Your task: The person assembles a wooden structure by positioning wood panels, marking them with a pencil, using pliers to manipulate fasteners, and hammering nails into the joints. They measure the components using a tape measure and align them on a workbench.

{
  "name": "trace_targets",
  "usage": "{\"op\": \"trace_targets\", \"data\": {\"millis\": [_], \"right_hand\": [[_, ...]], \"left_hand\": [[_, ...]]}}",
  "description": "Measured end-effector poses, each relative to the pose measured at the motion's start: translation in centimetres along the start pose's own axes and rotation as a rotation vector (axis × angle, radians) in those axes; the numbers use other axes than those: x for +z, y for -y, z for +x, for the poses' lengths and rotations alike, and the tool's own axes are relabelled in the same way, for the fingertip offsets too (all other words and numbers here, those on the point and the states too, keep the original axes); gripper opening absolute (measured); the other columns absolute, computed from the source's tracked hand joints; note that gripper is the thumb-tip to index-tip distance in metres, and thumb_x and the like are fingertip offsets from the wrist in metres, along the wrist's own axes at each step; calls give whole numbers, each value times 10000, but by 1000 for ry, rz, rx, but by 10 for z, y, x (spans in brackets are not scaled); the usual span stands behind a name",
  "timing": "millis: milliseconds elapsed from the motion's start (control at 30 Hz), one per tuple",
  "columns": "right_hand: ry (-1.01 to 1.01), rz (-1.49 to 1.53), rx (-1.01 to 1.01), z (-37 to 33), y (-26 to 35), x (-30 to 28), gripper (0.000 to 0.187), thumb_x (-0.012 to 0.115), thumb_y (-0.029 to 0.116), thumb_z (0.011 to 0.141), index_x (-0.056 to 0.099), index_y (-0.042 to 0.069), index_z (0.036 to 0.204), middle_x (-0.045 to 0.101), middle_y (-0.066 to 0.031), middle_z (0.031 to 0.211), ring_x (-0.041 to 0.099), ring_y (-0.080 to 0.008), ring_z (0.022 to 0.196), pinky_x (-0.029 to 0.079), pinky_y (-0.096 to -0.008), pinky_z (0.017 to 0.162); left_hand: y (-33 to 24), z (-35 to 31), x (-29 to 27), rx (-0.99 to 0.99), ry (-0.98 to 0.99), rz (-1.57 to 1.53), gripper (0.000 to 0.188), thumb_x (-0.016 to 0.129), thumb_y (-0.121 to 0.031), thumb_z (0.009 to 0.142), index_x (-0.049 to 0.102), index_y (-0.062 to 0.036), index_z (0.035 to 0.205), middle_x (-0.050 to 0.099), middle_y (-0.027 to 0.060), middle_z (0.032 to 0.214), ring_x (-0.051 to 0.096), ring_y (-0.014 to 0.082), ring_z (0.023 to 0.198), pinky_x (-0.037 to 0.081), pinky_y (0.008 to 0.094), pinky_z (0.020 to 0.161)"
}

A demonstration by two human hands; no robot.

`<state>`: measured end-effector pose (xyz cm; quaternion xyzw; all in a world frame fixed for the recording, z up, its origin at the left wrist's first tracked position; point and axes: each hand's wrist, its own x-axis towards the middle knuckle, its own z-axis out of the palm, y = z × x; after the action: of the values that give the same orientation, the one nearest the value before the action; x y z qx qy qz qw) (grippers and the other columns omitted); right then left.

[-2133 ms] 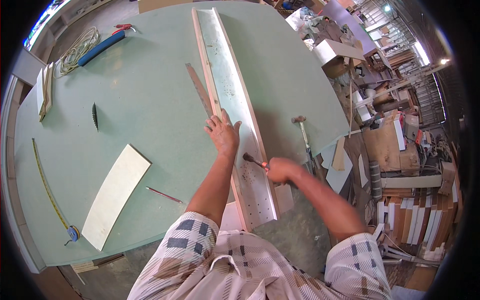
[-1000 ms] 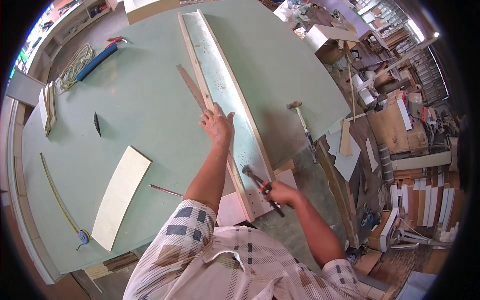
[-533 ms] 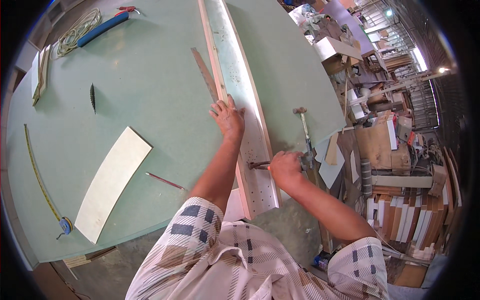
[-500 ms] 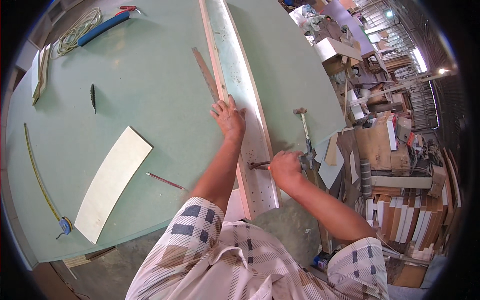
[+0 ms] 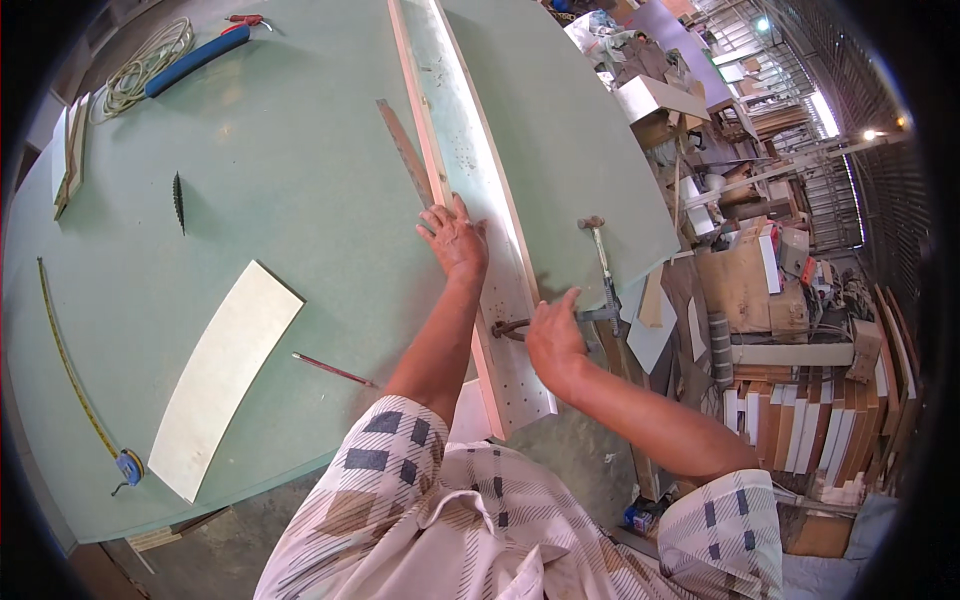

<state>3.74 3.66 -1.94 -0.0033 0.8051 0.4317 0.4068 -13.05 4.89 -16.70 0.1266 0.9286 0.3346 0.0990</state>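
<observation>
A long shallow board point(image 5: 468, 170) with raised wooden strips along its sides runs away from me, its near end dotted with small holes. My left hand point(image 5: 455, 240) lies on its left strip, fingers spread and holding nothing. My right hand point(image 5: 556, 338) is at the right strip, closed around the handles of dark pincers point(image 5: 508, 330), with one finger sticking up. The pincers' jaws rest low over the board's surface near the holes. Whatever lies between the jaws is too small to make out. Just beyond my right hand stands a bar clamp point(image 5: 602, 255) at the table edge.
The green table point(image 5: 300, 180) bears a curved pale panel point(image 5: 222, 375), a pencil point(image 5: 332, 369), a tape measure point(image 5: 128, 467), a dark serrated blade point(image 5: 179, 203), a thin brown strip point(image 5: 403, 150) and a coiled hose point(image 5: 150, 65). Stacked boards point(image 5: 815, 425) stand at right.
My right hand has shifted slightly left and turned, with a finger now raised off the pincers. The pincers' jaws stay at about the same spot; my left hand keeps its place on the strip.
</observation>
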Motion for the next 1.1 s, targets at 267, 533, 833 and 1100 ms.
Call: {"op": "trace_targets", "data": {"millis": [267,533,833,1100], "right_hand": [[187,-195,-69,8,15,-31,352,557,142,951,675,30,1264,661,-193,1230,600,-395,1154,284,-708,1061],[307,126,-81,31,2,-26,295,617,176,921,735,31,1149,741,-150,1055,701,-361,928,528,-618,807],[-79,964,146,-14,6,72,182,645,129,864,705,51,1017,728,-182,958,715,-378,927,561,-461,776],[-162,1291,279,-49,62,113,151,601,108,885,686,76,1006,690,-187,949,680,-399,881,525,-503,755]], "left_hand": [[0,0,0,5,-6,-8,715,713,-382,897,419,-127,1497,424,244,1459,320,440,1419,221,584,1179],[1,0,4,10,-27,-9,698,723,-384,885,443,-122,1468,438,248,1441,331,445,1410,234,590,1168],[2,1,7,16,-42,-16,697,715,-371,896,435,-121,1483,435,266,1443,332,460,1411,216,592,1174],[-2,-1,9,46,-101,40,732,726,-409,878,431,-111,1479,469,249,1364,375,439,1350,266,595,1122]]}}
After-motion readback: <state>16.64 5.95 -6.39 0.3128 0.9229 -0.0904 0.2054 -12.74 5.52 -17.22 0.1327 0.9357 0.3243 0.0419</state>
